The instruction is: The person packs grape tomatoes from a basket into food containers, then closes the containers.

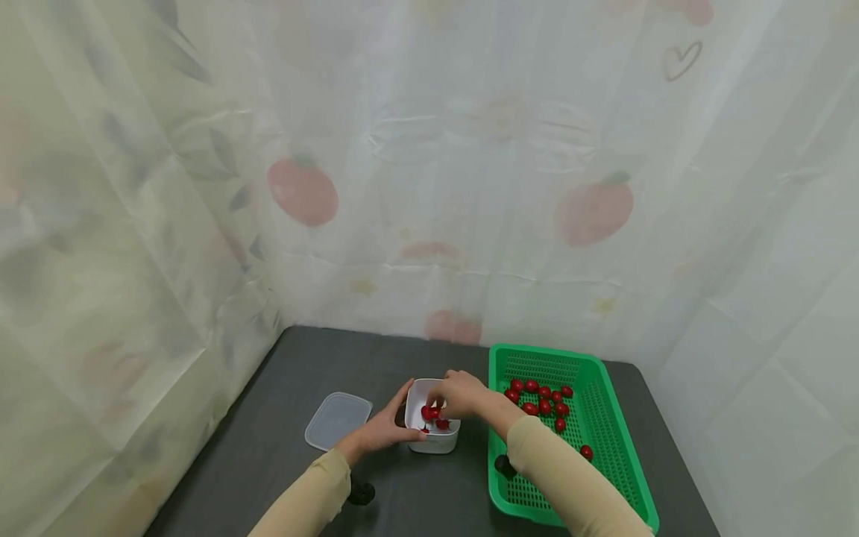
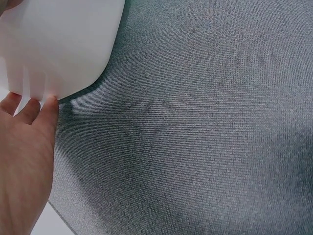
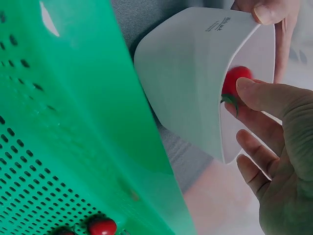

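A white square container [image 1: 432, 445] stands on the dark table in the head view, with several small red tomatoes [image 1: 442, 424] inside. My left hand [image 1: 382, 429] grips it from the left, thumb over the near rim; in the left wrist view the fingertips press the white wall [image 2: 63, 44]. From above, my right hand [image 1: 463, 394] reaches into the container's mouth. The right wrist view shows its thumb and forefinger pinching a cherry tomato [image 3: 238, 79] with a green stem at the container's opening.
A green perforated basket [image 1: 493, 373] sits right of the container, close beside it, with several red tomatoes [image 1: 545, 407] in it. To the left lies a translucent lid [image 1: 338, 420] on the dark table [image 1: 315, 350]. Printed curtains hang behind and at both sides.
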### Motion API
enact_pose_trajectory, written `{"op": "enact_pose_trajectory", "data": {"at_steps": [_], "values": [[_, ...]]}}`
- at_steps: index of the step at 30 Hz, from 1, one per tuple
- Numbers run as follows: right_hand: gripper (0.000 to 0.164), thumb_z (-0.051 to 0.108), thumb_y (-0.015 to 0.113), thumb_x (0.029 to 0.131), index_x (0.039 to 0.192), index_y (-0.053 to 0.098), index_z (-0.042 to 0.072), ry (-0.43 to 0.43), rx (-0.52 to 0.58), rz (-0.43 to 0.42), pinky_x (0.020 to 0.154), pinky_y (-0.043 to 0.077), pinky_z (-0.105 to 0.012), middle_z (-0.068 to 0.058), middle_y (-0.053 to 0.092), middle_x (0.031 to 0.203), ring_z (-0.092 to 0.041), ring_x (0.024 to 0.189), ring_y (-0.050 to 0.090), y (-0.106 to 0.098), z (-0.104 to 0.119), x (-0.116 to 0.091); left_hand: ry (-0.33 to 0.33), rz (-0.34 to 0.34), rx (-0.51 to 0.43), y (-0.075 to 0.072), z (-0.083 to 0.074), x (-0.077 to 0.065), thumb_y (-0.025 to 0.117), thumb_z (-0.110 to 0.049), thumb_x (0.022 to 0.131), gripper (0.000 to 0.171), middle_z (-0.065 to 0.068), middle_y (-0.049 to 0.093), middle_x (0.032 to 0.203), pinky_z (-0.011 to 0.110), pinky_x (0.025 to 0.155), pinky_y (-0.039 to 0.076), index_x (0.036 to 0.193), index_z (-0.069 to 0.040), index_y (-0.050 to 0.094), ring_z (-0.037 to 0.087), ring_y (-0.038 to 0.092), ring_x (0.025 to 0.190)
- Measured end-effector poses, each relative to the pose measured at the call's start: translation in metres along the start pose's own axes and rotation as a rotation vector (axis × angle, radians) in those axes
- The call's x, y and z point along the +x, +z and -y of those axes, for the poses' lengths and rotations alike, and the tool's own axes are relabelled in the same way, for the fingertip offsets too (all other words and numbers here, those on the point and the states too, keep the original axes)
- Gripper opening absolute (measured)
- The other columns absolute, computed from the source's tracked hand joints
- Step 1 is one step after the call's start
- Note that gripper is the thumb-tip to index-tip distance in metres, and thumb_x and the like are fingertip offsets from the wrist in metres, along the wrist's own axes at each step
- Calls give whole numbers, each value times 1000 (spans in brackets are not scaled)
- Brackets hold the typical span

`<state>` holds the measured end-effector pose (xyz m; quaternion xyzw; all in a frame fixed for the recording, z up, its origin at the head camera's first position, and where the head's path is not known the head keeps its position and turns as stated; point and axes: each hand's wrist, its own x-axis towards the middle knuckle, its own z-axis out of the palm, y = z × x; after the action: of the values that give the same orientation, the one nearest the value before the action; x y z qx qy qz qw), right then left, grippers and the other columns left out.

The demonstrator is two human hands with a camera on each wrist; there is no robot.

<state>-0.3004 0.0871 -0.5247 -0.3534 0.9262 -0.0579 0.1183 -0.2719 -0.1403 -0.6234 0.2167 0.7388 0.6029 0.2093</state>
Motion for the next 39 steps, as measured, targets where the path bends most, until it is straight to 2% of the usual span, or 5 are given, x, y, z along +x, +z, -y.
{"op": "enact_pose_trajectory", "data": {"at_steps": [9, 15, 23, 36, 39], "values": [[30, 22, 77, 91, 121, 77, 26, 8, 55, -41, 85, 48, -36, 9, 72, 107, -13, 99, 51, -17, -9, -15, -8, -2, -6, 0, 1, 1, 79, -18, 92, 112, 20, 15, 166, 59, 111, 36, 165, -17, -6, 43, 34, 143], [28, 21, 75, 94, 122, 76, 25, 3, 89, -113, 88, 48, -42, 6, 73, 112, -17, 105, 53, -39, -22, -36, -9, -2, -7, 0, 2, 4, 77, -15, 93, 110, 21, 14, 166, 58, 111, 36, 165, -17, -7, 42, 34, 143], [30, 17, 76, 93, 122, 75, 23, -3, 121, -189, 89, 49, -44, 3, 73, 113, -23, 113, 56, -55, -47, -67, -23, -26, 22, 1, 2, 4, 79, -19, 91, 111, 18, 17, 166, 57, 113, 34, 165, -16, -4, 40, 31, 144], [30, 12, 71, 95, 125, 74, 17, 100, 188, -209, 89, 49, -47, 0, 72, 121, -29, 122, 52, -52, -84, -111, -27, -37, 48, 2, -1, 1, 80, -20, 90, 112, 19, 16, 166, 59, 114, 32, 165, -14, -3, 42, 28, 146], [30, 12, 70, 96, 125, 73, 20, 124, 192, -216, 87, 50, -46, 1, 71, 122, -30, 123, 53, -51, -89, -120, -36, -40, 47, 2, -3, 1, 81, -22, 89, 113, 19, 16, 166, 59, 113, 32, 165, -15, -3, 42, 27, 146]]}}
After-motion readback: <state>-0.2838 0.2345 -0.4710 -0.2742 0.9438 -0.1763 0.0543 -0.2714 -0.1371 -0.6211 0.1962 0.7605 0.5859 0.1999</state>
